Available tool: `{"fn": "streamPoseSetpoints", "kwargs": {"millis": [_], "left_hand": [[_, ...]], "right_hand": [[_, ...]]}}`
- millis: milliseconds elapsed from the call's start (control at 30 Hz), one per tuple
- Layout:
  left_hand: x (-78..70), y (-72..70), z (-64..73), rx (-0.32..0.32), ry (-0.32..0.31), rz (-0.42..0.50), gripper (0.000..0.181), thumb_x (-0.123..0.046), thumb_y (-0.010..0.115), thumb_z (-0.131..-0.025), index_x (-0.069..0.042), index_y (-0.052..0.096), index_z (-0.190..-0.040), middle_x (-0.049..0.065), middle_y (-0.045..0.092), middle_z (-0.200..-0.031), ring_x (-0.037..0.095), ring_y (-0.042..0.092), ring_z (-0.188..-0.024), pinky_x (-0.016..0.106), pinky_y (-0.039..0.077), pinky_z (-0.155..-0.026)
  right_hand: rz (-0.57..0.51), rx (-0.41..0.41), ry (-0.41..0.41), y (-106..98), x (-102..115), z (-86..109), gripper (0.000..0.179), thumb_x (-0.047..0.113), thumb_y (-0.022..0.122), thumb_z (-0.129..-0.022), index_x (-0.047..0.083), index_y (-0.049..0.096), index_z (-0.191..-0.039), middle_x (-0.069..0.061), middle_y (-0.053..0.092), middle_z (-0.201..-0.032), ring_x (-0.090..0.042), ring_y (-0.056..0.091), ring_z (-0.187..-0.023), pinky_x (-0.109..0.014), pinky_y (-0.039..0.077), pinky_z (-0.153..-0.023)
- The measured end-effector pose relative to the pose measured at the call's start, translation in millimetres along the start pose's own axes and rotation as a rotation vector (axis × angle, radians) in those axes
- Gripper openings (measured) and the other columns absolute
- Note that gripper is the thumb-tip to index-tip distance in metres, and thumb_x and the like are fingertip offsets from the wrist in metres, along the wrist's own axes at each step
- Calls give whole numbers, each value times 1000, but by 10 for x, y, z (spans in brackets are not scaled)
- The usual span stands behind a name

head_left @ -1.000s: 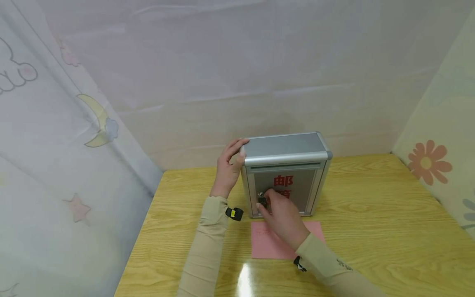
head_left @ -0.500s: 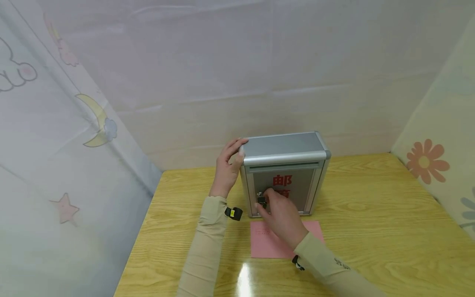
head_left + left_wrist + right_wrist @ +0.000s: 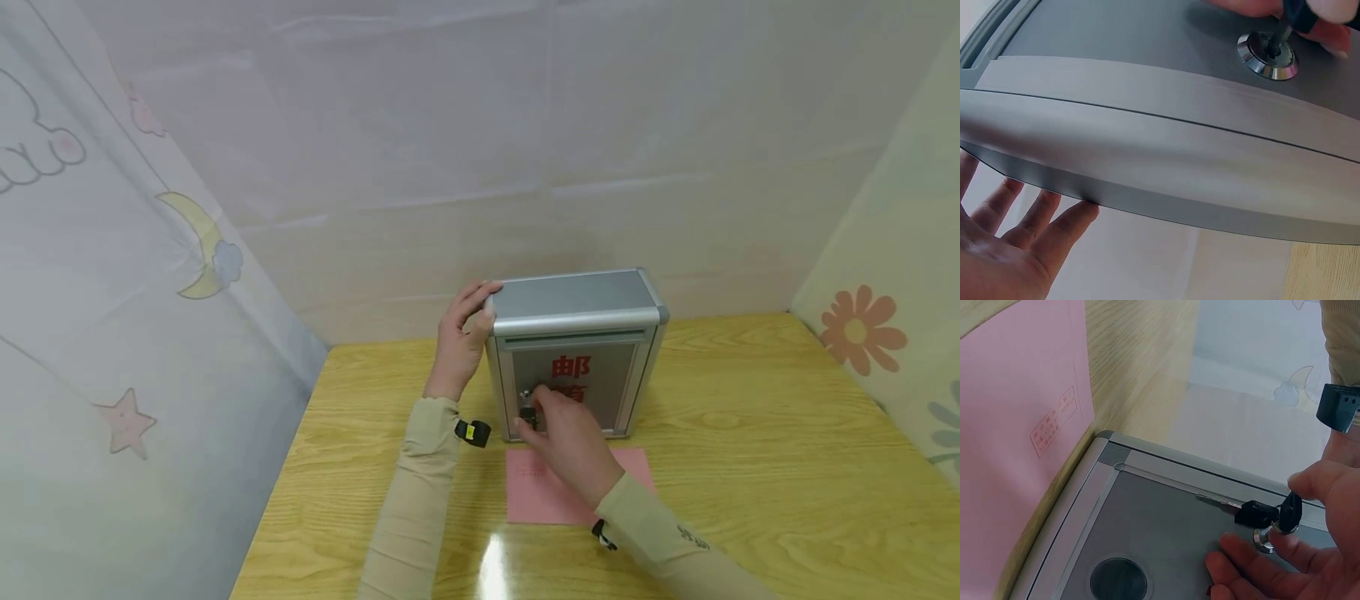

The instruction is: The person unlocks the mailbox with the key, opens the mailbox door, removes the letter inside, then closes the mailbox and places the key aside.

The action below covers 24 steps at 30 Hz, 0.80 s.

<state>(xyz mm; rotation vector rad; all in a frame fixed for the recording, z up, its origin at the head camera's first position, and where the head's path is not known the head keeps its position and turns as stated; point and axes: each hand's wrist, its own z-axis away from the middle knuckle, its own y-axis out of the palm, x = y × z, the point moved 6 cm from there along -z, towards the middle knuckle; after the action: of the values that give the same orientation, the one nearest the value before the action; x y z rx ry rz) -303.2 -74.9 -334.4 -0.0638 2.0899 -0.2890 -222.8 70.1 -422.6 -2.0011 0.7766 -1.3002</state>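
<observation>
A silver-grey metal mailbox point(image 3: 577, 298) with red characters and a slot near its top stands upright on the table. The left hand point(image 3: 457, 346) rests against its upper left corner; in the left wrist view the spread fingertips touch the box's side edge. On the front, the right hand point(image 3: 573, 433) pinches a black-headed key point(image 3: 1290, 512) between thumb and forefinger. The key's shank sits in the round chrome lock point(image 3: 1266, 59). A second black-headed key point(image 3: 1257, 514) hangs from the first, its blade pointing away from the hand. The palm partly hides the lower red character.
A pink envelope point(image 3: 547, 500) with small red print lies flat on the wooden table point(image 3: 750, 467), just in front of the mailbox and partly under the right forearm. Pale fabric backdrops point(image 3: 450, 167) close off the back and both sides. A black band point(image 3: 473, 432) circles the left wrist.
At the lock, the black key part shows a little lower and turned, and the right fingertips have shifted slightly with it. The left hand, mailbox and envelope stay in place.
</observation>
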Motion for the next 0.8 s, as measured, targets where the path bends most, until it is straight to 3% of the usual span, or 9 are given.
{"fn": "streamPoseSetpoints", "kwargs": {"millis": [100, 367, 600, 800], "left_hand": [[150, 2, -28, -4, 4, 2, 38, -27, 53, -97, -16, 59, -133, 3, 40, -146, 24, 42, -127, 51, 41, -95], [179, -1, -26, -20, 10, -18, 44, -48, 52, -94, -26, 61, -131, -9, 41, -142, 15, 43, -124, 44, 42, -95], [-188, 3, 25, 8, 13, 13, 37, -14, 51, -97, -2, 56, -132, 18, 40, -143, 35, 42, -124, 49, 43, -93], [-198, -4, 26, 15, 18, 15, 38, -16, 51, -98, -2, 56, -132, 19, 39, -143, 33, 42, -124, 49, 43, -92]], "right_hand": [[0, 6, -24, 2, 7, 28, 24, 30, 73, -85, 11, 60, -93, 2, 60, -77, -7, 41, -51, -26, 41, -53], [-19, 69, -25, -69, -66, 145, 20, 30, 72, -85, 14, 62, -95, 6, 61, -86, -8, 54, -68, -30, 47, -65], [-11, 157, 44, -147, -404, 385, 15, 24, 70, -86, 18, 57, -88, 12, 52, -70, -4, 47, -60, -22, 42, -52], [-17, 193, 108, -231, -855, 547, 16, 17, 69, -87, 9, 60, -98, 9, 54, -69, -4, 49, -59, -23, 42, -51]]}}
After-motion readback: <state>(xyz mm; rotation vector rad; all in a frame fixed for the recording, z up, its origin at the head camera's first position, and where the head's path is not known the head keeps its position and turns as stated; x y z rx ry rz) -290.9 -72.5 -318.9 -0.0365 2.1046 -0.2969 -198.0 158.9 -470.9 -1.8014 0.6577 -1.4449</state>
